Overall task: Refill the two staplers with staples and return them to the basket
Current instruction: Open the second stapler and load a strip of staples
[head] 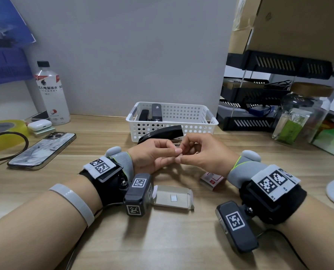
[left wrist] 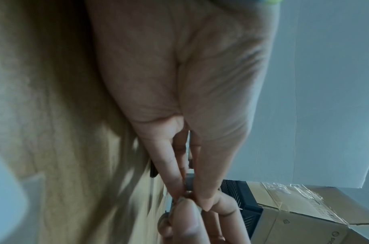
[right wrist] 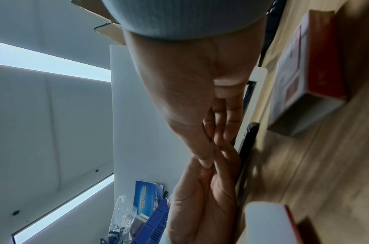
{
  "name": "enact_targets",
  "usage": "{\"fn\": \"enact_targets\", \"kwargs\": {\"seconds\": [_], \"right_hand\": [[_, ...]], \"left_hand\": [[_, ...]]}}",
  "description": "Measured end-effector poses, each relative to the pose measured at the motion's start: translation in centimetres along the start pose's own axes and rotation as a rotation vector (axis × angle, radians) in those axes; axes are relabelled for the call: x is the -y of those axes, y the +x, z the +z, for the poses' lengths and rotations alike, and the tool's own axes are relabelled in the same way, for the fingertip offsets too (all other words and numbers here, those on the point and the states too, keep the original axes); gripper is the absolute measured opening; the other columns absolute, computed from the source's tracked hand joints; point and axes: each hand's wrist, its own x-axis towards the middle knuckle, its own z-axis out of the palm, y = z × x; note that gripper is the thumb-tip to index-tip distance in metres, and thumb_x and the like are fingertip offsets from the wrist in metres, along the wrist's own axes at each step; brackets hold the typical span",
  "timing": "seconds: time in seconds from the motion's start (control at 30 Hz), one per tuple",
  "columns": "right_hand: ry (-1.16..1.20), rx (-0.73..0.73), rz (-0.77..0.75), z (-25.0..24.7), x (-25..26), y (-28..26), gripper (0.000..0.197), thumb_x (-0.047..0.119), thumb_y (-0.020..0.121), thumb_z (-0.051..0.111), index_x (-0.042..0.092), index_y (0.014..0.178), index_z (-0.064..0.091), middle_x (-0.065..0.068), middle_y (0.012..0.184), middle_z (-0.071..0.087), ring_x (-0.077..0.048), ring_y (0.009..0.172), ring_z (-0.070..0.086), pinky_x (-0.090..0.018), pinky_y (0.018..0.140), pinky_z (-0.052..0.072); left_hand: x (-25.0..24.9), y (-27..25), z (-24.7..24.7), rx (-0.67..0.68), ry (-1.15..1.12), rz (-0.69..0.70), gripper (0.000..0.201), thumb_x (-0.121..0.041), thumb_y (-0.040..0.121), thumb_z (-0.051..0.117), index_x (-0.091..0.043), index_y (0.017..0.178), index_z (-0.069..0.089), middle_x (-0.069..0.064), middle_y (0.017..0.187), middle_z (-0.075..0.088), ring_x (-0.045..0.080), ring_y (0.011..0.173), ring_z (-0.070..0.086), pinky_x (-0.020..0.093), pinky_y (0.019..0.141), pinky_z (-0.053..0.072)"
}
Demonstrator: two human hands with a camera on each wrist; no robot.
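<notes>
Fingertips [head: 178,151] of left hand [head: 152,154] and right hand [head: 203,152] pinch small staple strip together. Open stapler [head: 162,133] lies just behind, before basket [head: 211,121]. Step: loading, likely. Next: seat strip in stapler channel, aligned.

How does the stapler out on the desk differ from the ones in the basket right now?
The stapler on the desk lies in front of the white basket, its top swung open; the two staplers in the basket stand on end against the left wall, and look closed. The desk one sits right behind both hands; the basket ones are untouched. All are black.
</notes>
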Motion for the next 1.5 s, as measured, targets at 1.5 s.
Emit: {"fn": "enact_targets", "kwargs": {"seconds": [1.5], "right_hand": [[0.069,-0.217,0.114,-2.0,-4.7,2.9,0.017,0.01,0.075,0.084,0.018,0.069,0.07,-0.002,0.075,0.073,-0.005,0.064,0.061,-0.018,0.066,0.048]], "left_hand": [[-0.2,-0.6,0.8,0.041,-0.042,-0.073,0.023,0.015,0.091,0.047,0.015,0.108,0.063,0.028,0.11,0.068,0.033,0.102,0.07,0.026,0.087,0.056]]}}
